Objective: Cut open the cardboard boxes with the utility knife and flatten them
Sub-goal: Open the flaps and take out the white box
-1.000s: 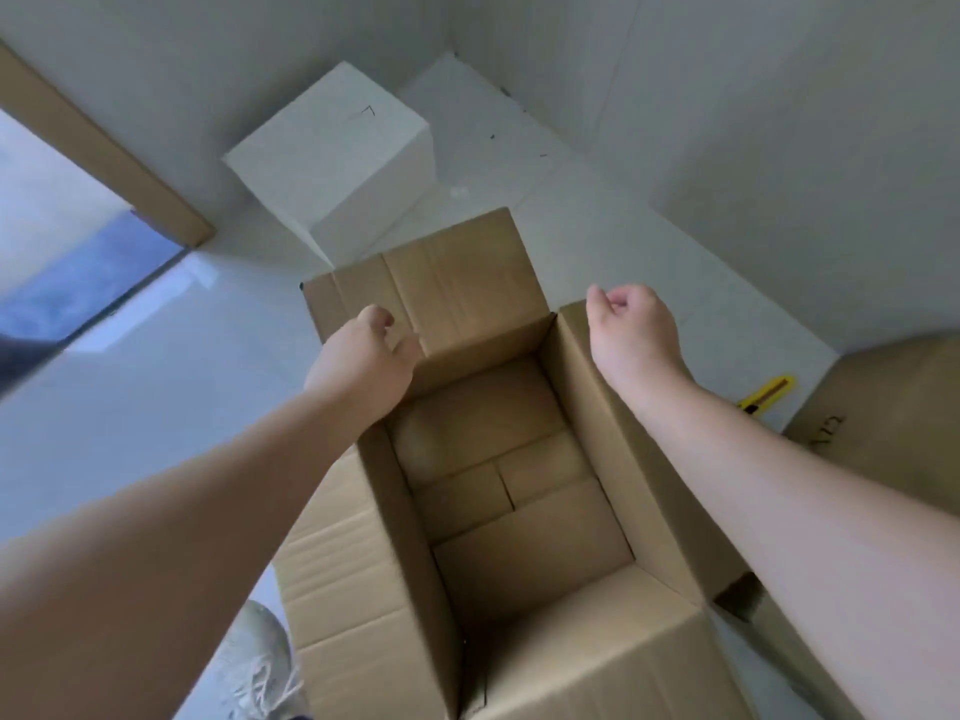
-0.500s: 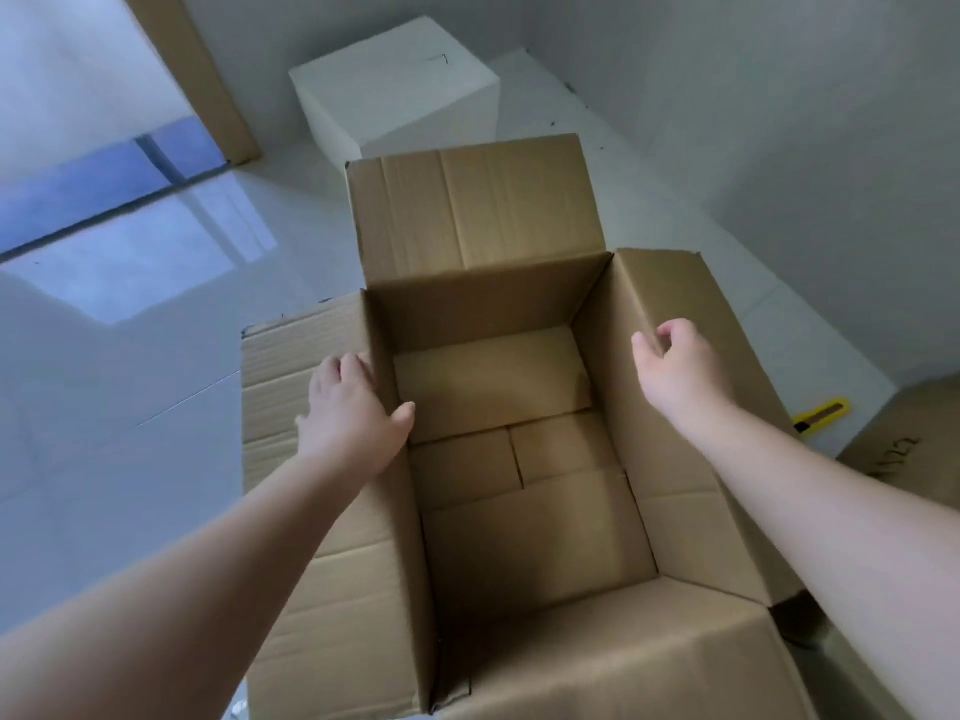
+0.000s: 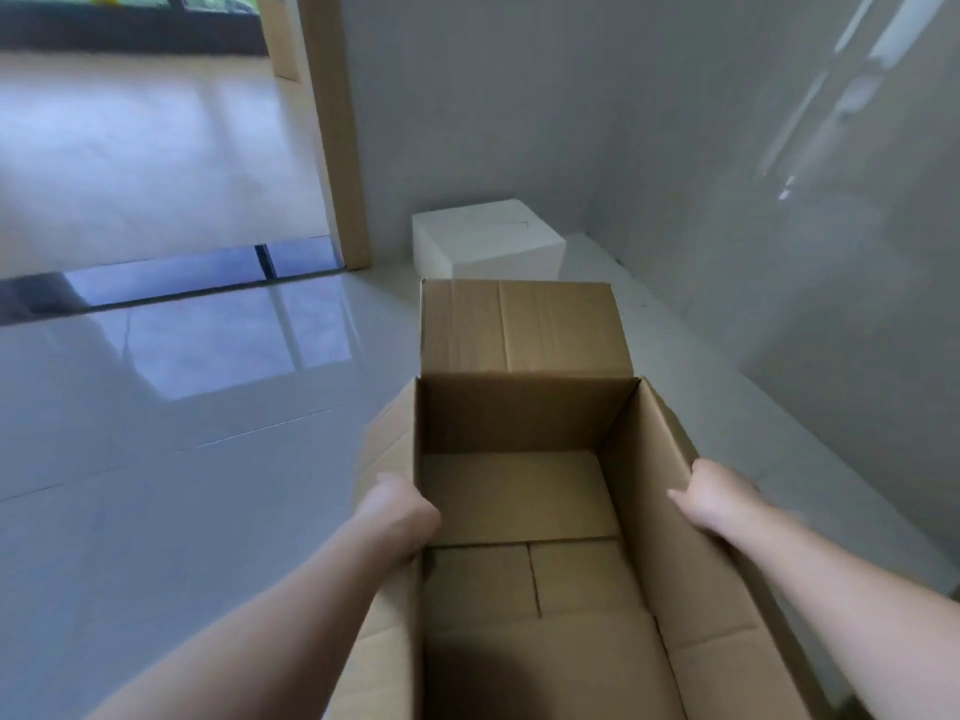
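Left hand (image 3: 400,504) is gripping the left wall of the open cardboard box (image 3: 524,418), fingers curled over the top edge with the thumb side toward the interior. Right hand (image 3: 714,498) is closing on the right flap of the same box, thumb lying on the flap's inner face and the remaining fingers wrapping behind it, out of sight. Both forearms are extending toward the box from the near side.

Relative to the box: the far flap is standing upright, the right flap is angling outward, and the bottom flaps are lying closed inside. The box is resting on the glossy tiled floor (image 3: 156,459). A white block (image 3: 488,241) is sitting beyond the box's far flap, near the grey wall (image 3: 727,148). A wooden door frame (image 3: 337,148) is standing to the far left of the box.
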The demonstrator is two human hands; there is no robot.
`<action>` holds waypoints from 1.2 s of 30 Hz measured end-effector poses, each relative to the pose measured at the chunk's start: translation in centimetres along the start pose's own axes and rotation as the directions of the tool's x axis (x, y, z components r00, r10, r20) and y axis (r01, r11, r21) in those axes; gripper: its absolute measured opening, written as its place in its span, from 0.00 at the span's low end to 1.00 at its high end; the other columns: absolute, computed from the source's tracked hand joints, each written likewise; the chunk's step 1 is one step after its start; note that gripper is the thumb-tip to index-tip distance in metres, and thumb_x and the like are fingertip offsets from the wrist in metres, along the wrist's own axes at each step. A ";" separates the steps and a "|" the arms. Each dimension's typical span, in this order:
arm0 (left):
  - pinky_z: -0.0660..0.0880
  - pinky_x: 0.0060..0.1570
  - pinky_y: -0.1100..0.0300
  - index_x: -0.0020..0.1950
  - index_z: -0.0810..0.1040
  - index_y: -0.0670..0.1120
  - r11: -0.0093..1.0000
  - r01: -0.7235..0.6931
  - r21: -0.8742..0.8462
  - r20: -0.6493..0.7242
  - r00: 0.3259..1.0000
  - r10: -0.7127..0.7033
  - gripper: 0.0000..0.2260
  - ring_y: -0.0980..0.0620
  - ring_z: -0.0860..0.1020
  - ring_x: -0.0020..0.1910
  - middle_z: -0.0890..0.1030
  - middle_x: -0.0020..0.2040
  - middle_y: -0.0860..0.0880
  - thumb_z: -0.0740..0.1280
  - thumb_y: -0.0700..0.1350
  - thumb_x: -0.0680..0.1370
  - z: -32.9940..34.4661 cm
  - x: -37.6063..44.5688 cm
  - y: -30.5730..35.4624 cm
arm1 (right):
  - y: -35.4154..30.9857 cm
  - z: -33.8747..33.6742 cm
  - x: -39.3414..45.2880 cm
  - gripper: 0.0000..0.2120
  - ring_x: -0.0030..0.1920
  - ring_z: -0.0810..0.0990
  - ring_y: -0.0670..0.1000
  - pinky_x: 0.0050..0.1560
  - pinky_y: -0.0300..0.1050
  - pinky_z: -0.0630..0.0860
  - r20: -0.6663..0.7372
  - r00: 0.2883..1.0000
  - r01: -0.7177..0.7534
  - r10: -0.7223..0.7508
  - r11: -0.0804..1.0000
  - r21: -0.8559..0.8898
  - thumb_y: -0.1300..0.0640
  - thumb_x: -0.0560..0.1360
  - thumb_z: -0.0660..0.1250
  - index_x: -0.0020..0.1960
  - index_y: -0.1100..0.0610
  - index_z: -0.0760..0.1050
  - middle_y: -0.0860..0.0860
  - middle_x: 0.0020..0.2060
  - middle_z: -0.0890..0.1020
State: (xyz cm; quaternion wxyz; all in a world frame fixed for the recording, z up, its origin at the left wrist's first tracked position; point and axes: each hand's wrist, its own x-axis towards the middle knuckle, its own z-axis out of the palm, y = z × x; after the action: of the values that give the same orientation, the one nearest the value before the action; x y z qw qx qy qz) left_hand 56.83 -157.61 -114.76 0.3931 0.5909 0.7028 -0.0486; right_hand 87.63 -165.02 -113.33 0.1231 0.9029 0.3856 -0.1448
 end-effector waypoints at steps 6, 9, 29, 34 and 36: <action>0.80 0.43 0.55 0.56 0.73 0.39 0.998 -0.044 -0.042 -0.194 0.980 0.035 0.10 0.45 0.79 0.46 0.77 0.48 0.42 0.60 0.34 0.76 -1.2 -0.5 -3.9 | -3.5 1.0 -2.0 0.13 0.58 0.77 0.60 0.51 0.45 0.73 -0.081 0.982 0.170 -0.168 0.985 0.022 0.53 0.79 0.61 0.57 0.62 0.73 0.59 0.56 0.80; 0.77 0.40 0.57 0.59 0.73 0.41 0.999 -0.032 -0.032 -0.333 0.943 0.020 0.11 0.45 0.79 0.47 0.78 0.50 0.43 0.62 0.36 0.77 -4.8 -0.1 -7.2 | -7.5 -0.2 -3.5 0.13 0.57 0.77 0.60 0.50 0.44 0.72 -0.108 0.948 0.307 -0.301 0.950 0.055 0.54 0.79 0.61 0.58 0.63 0.73 0.60 0.55 0.80; 0.77 0.52 0.53 0.53 0.80 0.41 0.866 0.436 -0.243 -0.614 0.622 -0.486 0.10 0.39 0.79 0.52 0.82 0.51 0.42 0.68 0.40 0.72 -28.6 -0.7 -45.9 | -48.2 4.7 -24.1 0.09 0.35 0.77 0.55 0.30 0.41 0.67 -0.025 0.609 0.793 -0.793 0.609 -0.005 0.61 0.75 0.62 0.35 0.59 0.73 0.55 0.33 0.77; 0.77 0.52 0.53 0.52 0.81 0.40 0.808 0.522 -0.274 -0.604 0.560 -0.567 0.10 0.38 0.79 0.52 0.82 0.50 0.41 0.67 0.39 0.71 -29.0 -1.5 -52.4 | -52.3 6.6 -29.1 0.07 0.34 0.74 0.53 0.31 0.40 0.64 0.013 0.593 0.805 -0.805 0.592 -0.048 0.60 0.75 0.63 0.39 0.58 0.73 0.53 0.34 0.76; 0.76 0.50 0.54 0.52 0.81 0.40 0.786 0.552 -0.279 -0.589 0.548 -0.594 0.10 0.38 0.79 0.52 0.82 0.50 0.41 0.68 0.39 0.72 -29.0 -1.8 -53.8 | -53.2 7.0 -30.3 0.05 0.39 0.76 0.56 0.35 0.42 0.68 0.026 0.593 0.805 -0.805 0.590 -0.063 0.58 0.75 0.64 0.43 0.59 0.75 0.53 0.36 0.76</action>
State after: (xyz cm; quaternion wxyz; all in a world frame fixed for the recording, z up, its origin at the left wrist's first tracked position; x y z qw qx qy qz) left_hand -4.28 -159.58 -115.13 0.1043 0.2954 0.9481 0.0552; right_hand 27.47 -151.64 -114.88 0.0742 0.6272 0.7566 -0.1694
